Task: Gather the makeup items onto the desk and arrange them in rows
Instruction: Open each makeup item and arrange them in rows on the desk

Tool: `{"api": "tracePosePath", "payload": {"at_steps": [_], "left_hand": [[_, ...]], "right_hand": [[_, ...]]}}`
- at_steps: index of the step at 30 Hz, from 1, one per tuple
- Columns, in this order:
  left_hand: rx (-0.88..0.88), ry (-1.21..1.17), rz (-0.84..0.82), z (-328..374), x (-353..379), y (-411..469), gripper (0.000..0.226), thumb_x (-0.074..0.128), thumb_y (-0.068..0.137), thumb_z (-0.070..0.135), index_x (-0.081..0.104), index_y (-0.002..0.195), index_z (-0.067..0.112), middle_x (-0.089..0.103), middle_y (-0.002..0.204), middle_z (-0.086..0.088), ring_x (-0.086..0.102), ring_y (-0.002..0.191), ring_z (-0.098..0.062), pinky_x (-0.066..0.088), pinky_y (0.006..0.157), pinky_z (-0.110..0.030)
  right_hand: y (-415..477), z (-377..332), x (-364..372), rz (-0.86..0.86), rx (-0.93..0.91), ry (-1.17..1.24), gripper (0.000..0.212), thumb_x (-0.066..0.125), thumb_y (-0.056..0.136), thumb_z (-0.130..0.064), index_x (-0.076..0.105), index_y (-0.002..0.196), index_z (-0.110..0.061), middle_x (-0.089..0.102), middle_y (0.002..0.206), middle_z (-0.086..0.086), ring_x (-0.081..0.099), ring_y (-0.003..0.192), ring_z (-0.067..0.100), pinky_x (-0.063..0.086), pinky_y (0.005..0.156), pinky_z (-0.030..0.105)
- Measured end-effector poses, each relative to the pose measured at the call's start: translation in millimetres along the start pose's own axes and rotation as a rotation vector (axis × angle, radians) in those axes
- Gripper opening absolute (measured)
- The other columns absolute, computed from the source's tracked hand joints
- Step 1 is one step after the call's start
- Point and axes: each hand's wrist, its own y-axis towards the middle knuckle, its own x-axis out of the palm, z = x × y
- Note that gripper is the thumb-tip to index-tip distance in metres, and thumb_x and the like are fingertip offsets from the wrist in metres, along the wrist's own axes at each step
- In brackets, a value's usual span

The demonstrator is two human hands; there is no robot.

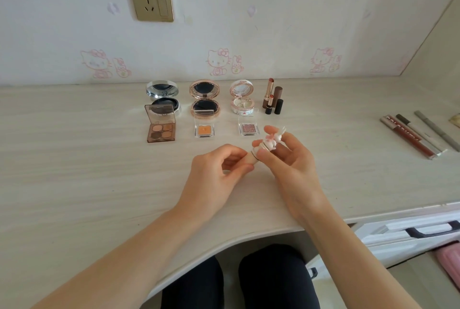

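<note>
So the rose-gold compact (204, 99) stands open in the middle of the back row on the pale surface (74, 159), and everything else is easiest to place from there. Left of it is a silver compact (161, 98) and right of it a white floral compact (242, 99), both open too. Further right of it, some lipsticks (272, 97) and caps stand bunched upright.

Just in front of the rose-gold compact sits an orange single shadow (204, 127). A 4-pan palette (160, 126) is front-left of it and a reddish single shadow (249, 126) front-right, all 3 with lids up.

Way off to the compact's right, pencils and gloss tubes (420, 135) lie side by side.

Both hands are in front of the compact, nearer the person, sharing a little beige tube (262, 147) with a white-and-pink charm cap. The left hand (216, 172) has its grip pinched on the beige end. The right hand (291, 159) has its grip curled round the cap end. Can't tell if the cap is off.
</note>
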Motion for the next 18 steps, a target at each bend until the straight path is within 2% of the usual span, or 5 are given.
{"api": "tracePosePath", "payload": {"at_steps": [2,6,11,16,18], "left_hand": [[0.019,0.033,0.02,-1.8,-0.2,0.9,0.019,0.077,0.077,0.019,0.071,0.095,0.016,0.07,0.085,0.015,0.064,0.083,0.006,0.046,0.078,-0.007],[0.03,0.059,0.023,-4.1,0.4,0.5,0.02,0.076,0.079,0.022,0.07,0.097,0.017,0.071,0.09,0.014,0.064,0.089,0.004,0.047,0.084,-0.012],[0.029,0.059,0.031,-4.5,0.3,1.2,0.02,0.076,0.079,0.02,0.07,0.098,0.015,0.071,0.089,0.013,0.064,0.09,0.004,0.048,0.086,-0.014],[0.063,0.102,-0.002,-2.1,1.1,-0.6,0.02,0.076,0.08,0.022,0.068,0.097,0.015,0.07,0.09,0.013,0.063,0.09,0.003,0.047,0.085,-0.013],[0.042,0.076,0.014,-1.8,0.7,-0.1,0.019,0.076,0.079,0.021,0.068,0.095,0.015,0.07,0.089,0.014,0.063,0.089,0.004,0.047,0.083,-0.012]], "right_hand": [[0.1,0.1,1.4,-0.015,-0.007,-0.055,0.029,0.066,0.085,-0.003,0.062,0.111,-0.015,0.07,0.098,0.003,0.067,0.097,0.015,0.053,0.091,0.033],[1.1,3.0,2.7,0.062,-0.021,-0.125,0.018,0.074,0.08,-0.013,0.063,0.093,-0.007,0.067,0.088,0.009,0.065,0.086,0.025,0.051,0.087,0.045],[-0.7,1.3,1.2,-0.012,-0.016,-0.094,0.022,0.066,0.085,-0.003,0.065,0.104,-0.015,0.07,0.1,0.005,0.066,0.098,0.015,0.05,0.085,0.026],[1.2,1.4,4.8,0.071,-0.01,-0.093,0.017,0.075,0.079,-0.012,0.059,0.085,-0.014,0.062,0.077,-0.003,0.062,0.079,0.014,0.051,0.08,0.034],[1.2,0.5,2.8,0.073,0.0,-0.026,0.021,0.074,0.078,-0.006,0.06,0.093,-0.008,0.069,0.082,-0.002,0.067,0.083,0.018,0.053,0.083,0.032]]}}
